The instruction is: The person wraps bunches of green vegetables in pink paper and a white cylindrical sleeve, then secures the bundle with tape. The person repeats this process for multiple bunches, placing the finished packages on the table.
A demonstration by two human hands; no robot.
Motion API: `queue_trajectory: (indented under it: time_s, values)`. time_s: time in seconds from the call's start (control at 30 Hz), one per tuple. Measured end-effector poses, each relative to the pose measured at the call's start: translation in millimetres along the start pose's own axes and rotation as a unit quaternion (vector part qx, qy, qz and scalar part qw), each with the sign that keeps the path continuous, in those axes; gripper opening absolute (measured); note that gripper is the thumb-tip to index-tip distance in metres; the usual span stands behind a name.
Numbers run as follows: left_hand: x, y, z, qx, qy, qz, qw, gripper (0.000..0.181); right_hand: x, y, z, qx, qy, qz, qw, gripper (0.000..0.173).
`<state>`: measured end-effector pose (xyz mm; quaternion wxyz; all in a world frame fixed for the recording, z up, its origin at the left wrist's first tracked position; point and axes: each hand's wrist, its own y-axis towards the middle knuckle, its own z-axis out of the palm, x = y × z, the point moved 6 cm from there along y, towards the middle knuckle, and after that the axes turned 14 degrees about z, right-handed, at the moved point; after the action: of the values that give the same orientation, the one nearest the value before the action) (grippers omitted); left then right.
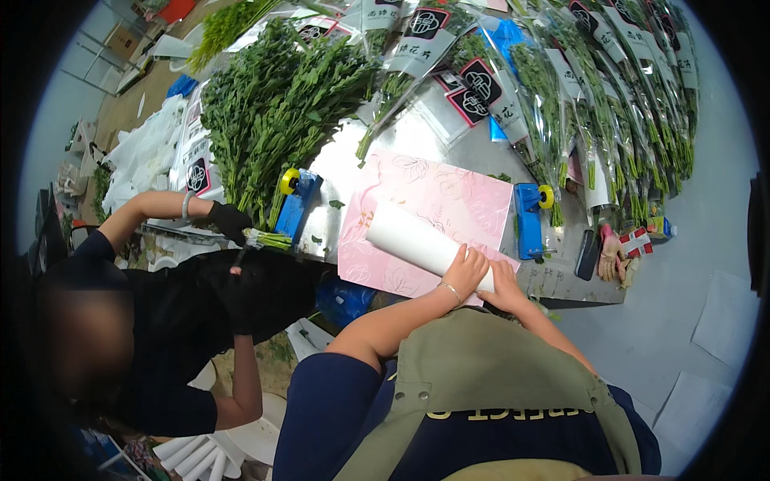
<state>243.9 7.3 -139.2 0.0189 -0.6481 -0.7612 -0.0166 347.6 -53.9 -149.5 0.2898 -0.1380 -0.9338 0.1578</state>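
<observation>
A white paper roll (415,240) lies slantwise over a pink flower-patterned paper sheet (481,198) on the metal table (337,162). My left hand (466,270) wraps over the lower end of the roll, and my right hand (504,287) grips the same end from the other side. Whether something is inside the roll cannot be seen. Blue tape dispensers stand on both sides of the sheet, one on the left (299,204) and one on the right (529,221), each with a yellow wheel.
Green leafy stems (277,108) are heaped at the back left. Clear-sleeved bouquets (625,114) crowd the back right. A phone (587,255) and gloves (611,252) lie near the right edge. At left, a co-worker's gloved hand (231,223) holds a bundle of cut stems (267,239).
</observation>
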Motion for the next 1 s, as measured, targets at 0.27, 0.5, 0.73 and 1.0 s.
queue_trajectory:
  time_s: [0.27, 0.5, 0.73, 1.0]
  values:
    - [29.6, 47.1, 0.2, 0.162, -0.159, 0.073, 0.971, 0.088, -27.1, 7.6, -32.2, -0.087, -0.065, 0.159, 0.981, 0.069]
    - [37.5, 63.0, -9.9, 0.238, -0.194, 0.095, 0.947, 0.101, 11.1, -33.4, -38.9, -0.177, -0.117, 0.040, 0.976, 0.066]
    - [0.0, 68.5, -11.0, 0.159, -0.224, 0.133, 0.952, 0.082, 7.8, -43.7, -46.2, -0.200, -0.133, -0.028, 0.970, 0.054]
    - [-25.6, 70.4, 3.3, 0.075, -0.181, 0.135, 0.971, 0.073, -93.4, -55.1, -80.1, -0.275, 0.316, 0.147, 0.896, 0.033]
